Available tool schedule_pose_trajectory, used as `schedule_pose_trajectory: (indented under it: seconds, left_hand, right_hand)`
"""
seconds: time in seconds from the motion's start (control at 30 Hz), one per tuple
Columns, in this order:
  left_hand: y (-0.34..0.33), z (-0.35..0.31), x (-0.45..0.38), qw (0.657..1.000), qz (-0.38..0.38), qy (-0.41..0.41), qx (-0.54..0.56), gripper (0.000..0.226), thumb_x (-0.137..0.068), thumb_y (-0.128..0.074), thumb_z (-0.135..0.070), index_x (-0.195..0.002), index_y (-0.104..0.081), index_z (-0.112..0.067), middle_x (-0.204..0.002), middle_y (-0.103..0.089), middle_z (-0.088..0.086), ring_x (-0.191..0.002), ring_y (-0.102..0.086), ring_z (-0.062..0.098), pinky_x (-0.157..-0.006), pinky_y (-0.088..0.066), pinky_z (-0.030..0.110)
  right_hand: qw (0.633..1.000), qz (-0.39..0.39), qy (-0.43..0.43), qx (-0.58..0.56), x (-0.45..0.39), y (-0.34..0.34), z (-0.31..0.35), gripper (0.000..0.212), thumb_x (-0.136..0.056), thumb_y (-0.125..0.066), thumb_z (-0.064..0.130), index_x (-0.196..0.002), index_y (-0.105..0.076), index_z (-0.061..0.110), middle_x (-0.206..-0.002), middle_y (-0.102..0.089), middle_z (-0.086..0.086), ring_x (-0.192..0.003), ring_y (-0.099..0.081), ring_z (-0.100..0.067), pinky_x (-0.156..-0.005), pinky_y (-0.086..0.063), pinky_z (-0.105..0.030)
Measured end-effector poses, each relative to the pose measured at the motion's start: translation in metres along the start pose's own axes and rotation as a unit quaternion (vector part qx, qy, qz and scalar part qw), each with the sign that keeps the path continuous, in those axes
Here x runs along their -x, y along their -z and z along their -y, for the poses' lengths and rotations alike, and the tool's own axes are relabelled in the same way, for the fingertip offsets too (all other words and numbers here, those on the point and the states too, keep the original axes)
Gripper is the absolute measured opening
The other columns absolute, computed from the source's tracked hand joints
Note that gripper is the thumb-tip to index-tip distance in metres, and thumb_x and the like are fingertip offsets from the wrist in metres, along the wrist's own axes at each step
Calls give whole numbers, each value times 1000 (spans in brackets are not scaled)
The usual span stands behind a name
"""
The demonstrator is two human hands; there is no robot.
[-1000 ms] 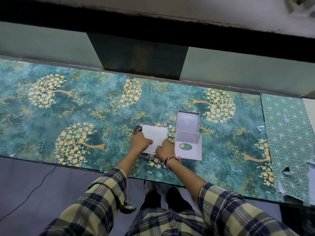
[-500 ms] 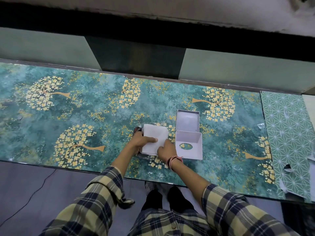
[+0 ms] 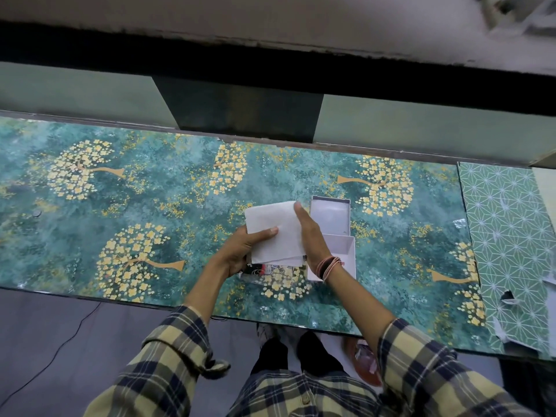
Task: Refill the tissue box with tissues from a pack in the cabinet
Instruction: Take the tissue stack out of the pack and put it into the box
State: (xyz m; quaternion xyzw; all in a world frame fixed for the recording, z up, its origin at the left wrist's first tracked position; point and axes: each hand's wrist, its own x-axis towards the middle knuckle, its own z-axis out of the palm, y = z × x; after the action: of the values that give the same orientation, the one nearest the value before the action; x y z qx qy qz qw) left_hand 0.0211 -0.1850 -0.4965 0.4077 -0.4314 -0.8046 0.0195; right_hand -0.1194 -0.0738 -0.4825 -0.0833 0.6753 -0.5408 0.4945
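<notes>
Where the head view looks down over the work surface, both hands meet at a white stack of tissues [image 3: 275, 231] raised above the green table [image 3: 180, 218] with its yellow tree print. The left hand [image 3: 243, 251] is clamped on the stack's near-left edge, thumb laid across the top sheet and fingers curled beneath. The right hand [image 3: 311, 236] lies flat along the stack's right side, fingers straight and together, fingertip reaching the far corner; it presses against the stack, and whether the thumb wraps under it cannot be told. The lowest sheets hang slightly out of line at the near edge. Directly beneath the stack, a crumpled clear plastic pack wrapper [image 3: 264, 273] with dark and red print lies on the table, partly hidden by the left hand. Just right of the tissues stands the white tissue box [image 3: 331, 216], open, its base toward the far side; the tissue box lid [image 3: 343, 254] lies touching its near edge, largely covered by the right wrist. Red and pink bands [image 3: 328, 266] circle that wrist. Both plaid sleeves [image 3: 168, 356] are pushed back from the forearms. A second green covering [image 3: 508, 236] with a white star pattern adjoins the table at right. A thin dark cable [image 3: 60, 346] runs across the grey floor at lower left.
</notes>
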Motion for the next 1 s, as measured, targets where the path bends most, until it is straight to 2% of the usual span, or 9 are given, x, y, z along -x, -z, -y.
schedule_pose_trajectory:
  seconds: [0.1, 0.17, 0.27, 0.4, 0.47, 0.6, 0.8, 0.9, 1.0]
  left_hand:
    - [2, -1, 1, 998, -5, -34, -61, 45, -88, -79, -13, -130, -65, -11, -121, -77, 9, -107, -74, 24, -89, -61, 40]
    - [10, 0, 0, 992, -17, -54, -111, 52, -81, -83, -4, -128, -64, -13, -119, -76, 12, -110, -73, 27, -90, -62, 42]
    - [19, 8, -4, 979, -44, -81, -183, 65, -75, -83, 9, -129, -58, -16, -120, -73, 10, -112, -70, 25, -90, -62, 36]
    - [32, 28, -6, 960, -61, -86, -258, 66, -74, -85, 3, -130, -53, -15, -123, -69, 8, -117, -66, 25, -89, -58, 31]
    - [38, 35, -7, 953, -75, -81, -281, 68, -71, -87, -5, -129, -53, -17, -122, -70, 7, -116, -66, 26, -94, -58, 43]
    - [41, 39, -10, 939, -78, -90, -323, 73, -66, -86, -12, -129, -50, -22, -123, -68, 6, -117, -65, 24, -96, -56, 53]
    - [30, 36, -12, 910, -69, -116, -393, 81, -60, -80, -24, -130, -39, -29, -129, -60, 9, -121, -59, 25, -100, -51, 43]
    - [28, 36, -12, 915, -76, -124, -375, 83, -67, -78, -9, -138, -37, -18, -128, -59, 9, -120, -59, 26, -100, -51, 44]
    - [31, 38, -10, 919, -102, -116, -362, 88, -71, -80, -2, -144, -35, -23, -126, -62, 4, -117, -62, 26, -94, -55, 43]
  right_hand:
    - [995, 6, 24, 93, 0, 6, -4, 45, -81, -63, 35, -120, -61, 14, -117, -69, -10, -109, -64, -33, -93, -52, -46]
    - [984, 32, 46, 171, 1, 13, -11, 48, -78, -64, 20, -124, -52, 14, -114, -67, -15, -100, -65, -32, -85, -56, -49]
    - [954, 59, 87, 281, 3, 15, -20, 49, -86, -60, 7, -131, -43, 12, -110, -65, -14, -88, -64, -24, -69, -58, -41]
    - [919, 80, 123, 366, -1, 11, -38, 66, -81, -62, -1, -142, -39, 9, -129, -58, -16, -112, -60, -33, -82, -46, -27]
    - [914, 78, 130, 377, 0, 9, -43, 74, -81, -67, -1, -147, -35, 7, -141, -51, -16, -122, -55, -32, -87, -38, -21]
    - [924, 62, 131, 354, 1, 8, -44, 87, -81, -74, 3, -153, -25, 9, -139, -54, -15, -115, -59, -30, -82, -42, -26]
    - [937, 68, 101, 326, 0, 1, -48, 116, -80, -80, 19, -160, 4, 12, -136, -56, -11, -110, -54, -17, -89, -43, -26]
    - [940, 60, 102, 320, -5, 3, -51, 121, -77, -81, 18, -160, 8, 15, -138, -56, -12, -115, -59, -24, -86, -48, -30]
    - [947, 51, 118, 295, -4, 8, -51, 123, -76, -85, 25, -160, 4, 21, -143, -50, -6, -123, -57, -23, -94, -51, -32]
